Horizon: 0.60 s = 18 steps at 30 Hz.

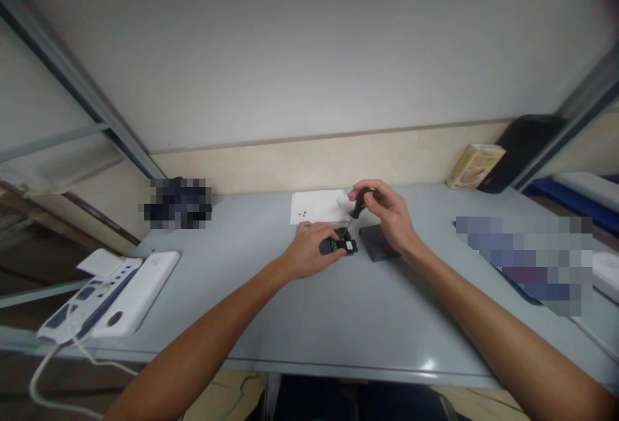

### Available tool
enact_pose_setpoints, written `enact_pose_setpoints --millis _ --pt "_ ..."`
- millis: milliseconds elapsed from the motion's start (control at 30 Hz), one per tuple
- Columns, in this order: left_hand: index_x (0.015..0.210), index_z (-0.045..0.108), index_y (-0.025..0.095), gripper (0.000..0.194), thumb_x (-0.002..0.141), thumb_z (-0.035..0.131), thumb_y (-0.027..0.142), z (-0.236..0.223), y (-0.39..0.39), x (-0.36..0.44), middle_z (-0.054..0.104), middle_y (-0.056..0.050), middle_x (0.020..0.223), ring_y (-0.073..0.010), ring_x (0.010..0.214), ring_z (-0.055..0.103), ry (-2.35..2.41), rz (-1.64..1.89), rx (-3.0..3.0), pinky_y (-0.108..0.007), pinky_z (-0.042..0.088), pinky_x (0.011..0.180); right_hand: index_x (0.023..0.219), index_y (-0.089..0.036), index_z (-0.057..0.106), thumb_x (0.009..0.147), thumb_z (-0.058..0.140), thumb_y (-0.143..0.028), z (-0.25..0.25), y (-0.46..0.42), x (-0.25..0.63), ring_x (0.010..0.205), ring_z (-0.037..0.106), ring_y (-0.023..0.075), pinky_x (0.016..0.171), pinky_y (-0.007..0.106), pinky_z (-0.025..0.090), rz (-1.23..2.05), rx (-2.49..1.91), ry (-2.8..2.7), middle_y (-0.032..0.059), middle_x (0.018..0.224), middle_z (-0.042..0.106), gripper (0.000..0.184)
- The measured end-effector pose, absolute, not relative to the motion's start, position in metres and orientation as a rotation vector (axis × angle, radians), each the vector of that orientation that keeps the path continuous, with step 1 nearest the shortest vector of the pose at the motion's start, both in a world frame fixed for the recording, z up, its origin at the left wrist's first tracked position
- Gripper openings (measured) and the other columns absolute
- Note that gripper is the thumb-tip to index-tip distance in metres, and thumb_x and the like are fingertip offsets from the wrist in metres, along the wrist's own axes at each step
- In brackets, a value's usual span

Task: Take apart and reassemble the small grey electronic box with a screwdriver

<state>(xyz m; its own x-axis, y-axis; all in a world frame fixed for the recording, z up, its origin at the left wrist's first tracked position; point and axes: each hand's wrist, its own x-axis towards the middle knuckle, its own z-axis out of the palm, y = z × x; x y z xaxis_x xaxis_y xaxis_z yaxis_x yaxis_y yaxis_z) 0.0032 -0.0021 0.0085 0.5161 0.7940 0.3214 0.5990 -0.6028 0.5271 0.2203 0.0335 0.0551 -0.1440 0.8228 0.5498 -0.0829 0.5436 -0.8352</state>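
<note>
My right hand (382, 205) is closed around the dark and yellow handle of a screwdriver (362, 202). Its shaft slants down to the left, and the tip meets a small black device with a green circuit board (348, 245). Fingers of my left hand (312, 250) grip that device from the left and hold it on the table. A dark grey flat piece (377, 245) lies just right of the device, partly behind my right wrist. Behind my hands is a white sheet of paper (314, 205) with several tiny dark bits, perhaps screws (302, 214).
On the left lie a white power strip (91, 292) and a white slab-like device (140, 295), with cables over the edge. A yellow box (474, 166) leans by a black case (525, 150) at the back right. Blurred-out items sit at both sides of the grey table (309, 324).
</note>
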Motion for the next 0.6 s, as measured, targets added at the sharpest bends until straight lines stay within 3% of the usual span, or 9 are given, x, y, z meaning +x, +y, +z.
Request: enact_pose_setpoints --millis 167,400,600 --pt "0.104 0.065 0.026 0.019 0.093 0.073 0.039 0.0085 -0.002 0.0031 0.07 -0.003 0.135 -0.0257 0.128 0.062 1.159 0.778 2.407 -0.046 0.03 0.109 0.096 -0.025 0.072 0.092 0.073 -0.041 0.0549 0.0348 0.2223 0.093 0.062 0.0201 0.077 0.032 0.048 0.72 -0.792 -1.53 0.0038 0.098 0.067 0.017" --pt "0.106 0.065 0.026 0.019 0.094 0.071 0.039 0.0083 -0.0017 0.0031 0.07 -0.004 0.137 -0.026 0.127 0.062 1.157 0.763 2.416 -0.047 0.03 0.109 0.118 -0.028 0.07 0.095 0.067 -0.042 0.0551 0.0379 0.2256 0.089 0.062 0.0203 0.083 0.035 0.048 0.863 -0.738 -1.511 0.0021 0.094 0.067 0.028" --pt "0.106 0.066 0.025 0.02 0.094 0.071 0.04 0.0072 -0.001 0.0027 0.069 -0.004 0.138 -0.0269 0.128 0.061 1.162 0.762 2.418 -0.048 0.031 0.109 0.108 -0.027 0.072 0.097 0.066 -0.042 0.0534 0.0363 0.2246 0.097 0.063 0.0213 0.085 0.035 0.048 0.813 -0.755 -1.52 0.0041 0.103 0.068 0.02"
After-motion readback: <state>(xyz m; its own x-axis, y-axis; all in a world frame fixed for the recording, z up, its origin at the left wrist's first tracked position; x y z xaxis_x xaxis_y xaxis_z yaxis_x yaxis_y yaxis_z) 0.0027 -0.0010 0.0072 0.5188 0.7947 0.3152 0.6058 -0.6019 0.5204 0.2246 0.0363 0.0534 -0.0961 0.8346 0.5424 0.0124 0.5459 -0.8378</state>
